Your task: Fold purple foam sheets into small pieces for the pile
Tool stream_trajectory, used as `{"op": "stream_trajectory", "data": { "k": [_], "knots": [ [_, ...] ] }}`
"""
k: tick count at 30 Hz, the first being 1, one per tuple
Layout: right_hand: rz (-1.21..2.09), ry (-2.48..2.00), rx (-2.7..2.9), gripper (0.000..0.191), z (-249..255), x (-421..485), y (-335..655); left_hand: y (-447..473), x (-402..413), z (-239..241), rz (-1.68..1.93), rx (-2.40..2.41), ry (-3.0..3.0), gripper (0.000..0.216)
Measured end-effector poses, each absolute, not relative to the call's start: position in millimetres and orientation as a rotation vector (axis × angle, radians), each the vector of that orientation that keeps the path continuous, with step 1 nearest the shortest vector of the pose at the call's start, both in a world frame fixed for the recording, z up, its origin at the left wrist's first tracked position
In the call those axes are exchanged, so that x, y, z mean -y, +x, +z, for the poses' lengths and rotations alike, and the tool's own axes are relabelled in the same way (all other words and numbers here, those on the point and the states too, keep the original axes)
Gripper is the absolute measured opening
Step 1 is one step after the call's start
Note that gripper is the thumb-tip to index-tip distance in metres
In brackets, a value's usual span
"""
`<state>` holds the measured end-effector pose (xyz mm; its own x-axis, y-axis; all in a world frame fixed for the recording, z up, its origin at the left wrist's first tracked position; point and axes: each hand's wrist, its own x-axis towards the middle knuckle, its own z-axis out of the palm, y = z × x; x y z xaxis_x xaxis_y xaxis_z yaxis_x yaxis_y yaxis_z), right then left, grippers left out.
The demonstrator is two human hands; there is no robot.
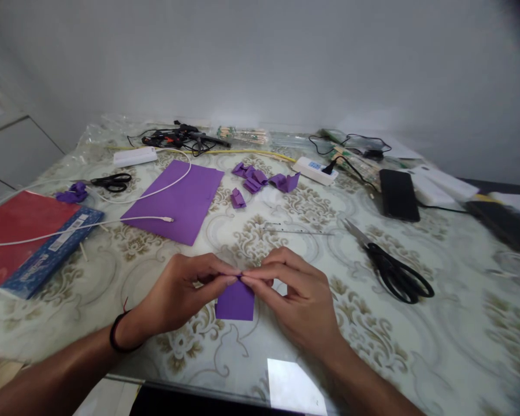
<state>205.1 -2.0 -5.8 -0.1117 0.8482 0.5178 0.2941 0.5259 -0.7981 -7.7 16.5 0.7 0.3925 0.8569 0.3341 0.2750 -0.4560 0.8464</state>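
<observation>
A small piece of purple paper [235, 301] hangs between my two hands over the near part of the table. My left hand [179, 292] pinches its upper edge between thumb and forefinger. From the other side, my right hand [295, 289] grips the same edge, its fingertips meeting those of the left. Several folded purple paper pieces [255, 180] lie farther back. To their left are flat purple sheets [175, 199]. Fine folds at the pinched edge are hidden by my fingers.
Black-handled scissors [390, 263] lie open at the right, near a phone [398, 195]. A clear ruler [299, 230] rests mid-table. A white cable [156, 219] crosses the sheets. At the left lie a red and blue packet [34, 237] and smaller scissors [112, 182]. A power strip [315, 171] stands behind.
</observation>
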Motion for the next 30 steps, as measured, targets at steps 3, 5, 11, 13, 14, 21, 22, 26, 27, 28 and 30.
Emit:
{"op": "stream_trajectory", "data": {
  "k": [3,5,11,13,14,21,22,26,27,28,30],
  "knots": [
    [0.686,-0.966,1.642,0.017,-5.4,-0.5,205.0,-7.3,-15.8,0.6,1.077,-0.959,1.930,0.012],
    [0.763,-0.989,1.624,0.016,-5.3,-2.0,205.2,-7.1,-15.7,-0.2,1.105,-0.972,1.901,0.012],
    [1.106,-1.086,1.434,0.015,-6.9,0.1,205.7,-6.8,-16.9,0.4,1.120,-1.036,1.698,0.013],
    [1.184,-1.062,1.364,0.013,-6.8,0.9,205.6,-6.7,-17.3,2.3,1.104,-0.999,1.650,0.014],
    [1.206,-1.045,1.336,0.012,-6.4,1.0,205.6,-6.8,-17.3,3.3,1.095,-0.980,1.638,0.016],
    [1.191,-0.967,1.345,0.021,-2.4,-1.8,207.4,-7.4,-18.7,4.2,1.119,-0.909,1.615,0.019],
    [1.165,-0.965,1.379,0.023,-2.1,-2.3,207.8,-7.6,-19.1,4.4,1.135,-0.915,1.625,0.019],
    [1.010,-0.999,1.506,0.025,-1.1,-2.8,208.2,-8.9,-18.8,10.0,1.135,-0.934,1.712,0.022],
    [0.982,-1.010,1.519,0.023,-0.9,-2.5,208.1,-9.3,-18.4,12.1,1.108,-0.930,1.738,0.024],
    [0.967,-1.018,1.524,0.021,-0.6,-2.1,207.8,-9.4,-18.0,13.9,1.079,-0.926,1.761,0.025],
    [0.978,-1.023,1.519,0.016,-0.4,-1.1,206.7,-9.1,-17.4,16.1,1.051,-0.931,1.796,0.023]
  ]
}}
